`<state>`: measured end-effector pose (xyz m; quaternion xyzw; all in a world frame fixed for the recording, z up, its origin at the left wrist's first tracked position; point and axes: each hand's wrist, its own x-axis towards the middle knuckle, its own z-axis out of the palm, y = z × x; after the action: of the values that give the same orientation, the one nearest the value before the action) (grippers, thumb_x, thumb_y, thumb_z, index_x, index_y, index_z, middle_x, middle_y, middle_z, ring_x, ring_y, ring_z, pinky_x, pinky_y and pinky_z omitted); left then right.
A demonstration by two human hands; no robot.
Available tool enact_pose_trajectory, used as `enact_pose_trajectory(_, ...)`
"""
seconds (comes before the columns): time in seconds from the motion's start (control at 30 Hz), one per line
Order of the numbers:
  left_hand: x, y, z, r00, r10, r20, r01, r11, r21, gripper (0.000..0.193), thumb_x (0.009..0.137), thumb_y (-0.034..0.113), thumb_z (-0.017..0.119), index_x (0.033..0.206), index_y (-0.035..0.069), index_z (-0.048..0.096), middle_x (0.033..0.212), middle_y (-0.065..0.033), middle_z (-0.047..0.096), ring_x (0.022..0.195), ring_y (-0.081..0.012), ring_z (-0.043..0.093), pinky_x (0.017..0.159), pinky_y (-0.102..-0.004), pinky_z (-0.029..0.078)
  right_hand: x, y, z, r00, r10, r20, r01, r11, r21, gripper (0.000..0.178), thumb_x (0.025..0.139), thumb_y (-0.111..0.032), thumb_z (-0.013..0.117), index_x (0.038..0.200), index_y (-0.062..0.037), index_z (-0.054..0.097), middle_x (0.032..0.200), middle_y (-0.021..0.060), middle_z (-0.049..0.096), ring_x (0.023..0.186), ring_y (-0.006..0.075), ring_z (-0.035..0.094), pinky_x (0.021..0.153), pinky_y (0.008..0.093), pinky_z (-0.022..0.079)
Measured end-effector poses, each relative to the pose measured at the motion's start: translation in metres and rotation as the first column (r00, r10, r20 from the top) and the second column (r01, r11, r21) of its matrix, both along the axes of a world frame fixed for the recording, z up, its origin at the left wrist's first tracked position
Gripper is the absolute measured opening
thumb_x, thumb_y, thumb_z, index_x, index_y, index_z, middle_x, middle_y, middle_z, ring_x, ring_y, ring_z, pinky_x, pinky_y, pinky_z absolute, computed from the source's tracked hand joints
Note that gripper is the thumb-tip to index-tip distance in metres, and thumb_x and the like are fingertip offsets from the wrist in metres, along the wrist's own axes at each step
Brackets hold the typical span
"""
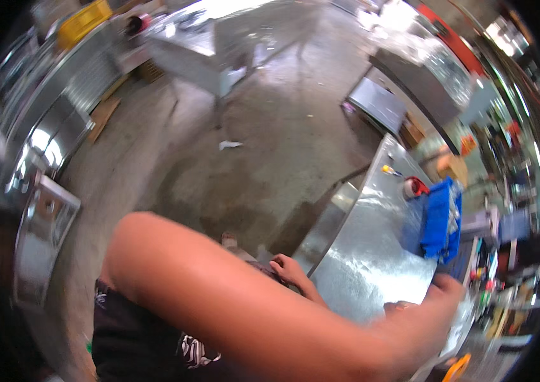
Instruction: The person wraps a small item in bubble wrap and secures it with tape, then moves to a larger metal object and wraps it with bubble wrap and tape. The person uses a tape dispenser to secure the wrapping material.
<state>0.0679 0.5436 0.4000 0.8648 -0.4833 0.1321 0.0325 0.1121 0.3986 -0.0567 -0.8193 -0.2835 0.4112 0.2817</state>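
My left arm reaches across the picture to the right. My left hand (445, 294) is blurred at the right side of a shiny metal table (365, 248), just below a blue plastic bin (437, 219); its fingers are smeared by motion. Closer to my body, my right hand (290, 270) is low beside the table's near left edge, partly behind the left forearm. Its fingers look curled, and what is in them, if anything, is hidden. A red tape dispenser (415, 187) and a small yellow-handled tool (391, 170) lie on the table beside the bin.
Another metal table (206, 44) stands ahead on the concrete floor (251, 172), which has dark stains and a white scrap (230, 145). Metal panels (59, 127) and a yellow crate (84, 24) line the left. A dark panel (416, 89) juts out beyond the table. Cluttered tools fill the right.
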Motion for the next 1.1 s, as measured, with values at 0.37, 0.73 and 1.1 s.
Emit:
enact_pose_trajectory(0.37,0.031,0.406,-0.400,-0.177,0.254,-0.951,-0.909,-0.413,0.059,0.036,0.102,0.028,0.058,0.116,-0.005,0.062,0.094,-0.0110,0.068,0.084,-0.0203,0.063,0.077,-0.0377,0.052,0.178,0.101,0.029,0.876,-0.479,0.051,0.473,0.876,0.096,0.038,0.095,-0.036,0.065,0.110,-0.0013,0.068,0.103,0.0207,0.073,0.100,0.0350,0.071,0.088,0.0419,0.055)
enact_pose_trajectory(0.73,0.349,0.525,-0.499,-0.071,0.172,-0.982,-0.975,0.196,0.105,0.032,0.102,0.025,0.060,0.114,-0.004,0.064,0.087,-0.0071,0.066,0.076,-0.0147,0.059,0.068,-0.0305,0.048,0.322,0.139,0.025,0.386,-0.919,0.076,0.914,0.393,0.103,0.039,0.094,-0.039,0.067,0.101,-0.0009,0.070,0.091,0.0170,0.073,0.086,0.0319,0.071,0.077,0.0407,0.054)
enact_pose_trajectory(1.1,0.859,0.455,-0.400,0.475,0.247,-0.845,-0.749,0.617,-0.241,0.033,0.104,0.021,0.057,0.127,-0.003,0.061,0.099,-0.0075,0.066,0.089,-0.0154,0.060,0.082,-0.0300,0.050,0.420,0.099,-0.005,-0.499,-0.867,0.010,0.850,-0.487,0.200,0.035,0.099,-0.033,0.061,0.094,0.0010,0.066,0.076,0.0100,0.070,0.069,0.0209,0.069,0.066,0.0367,0.053)
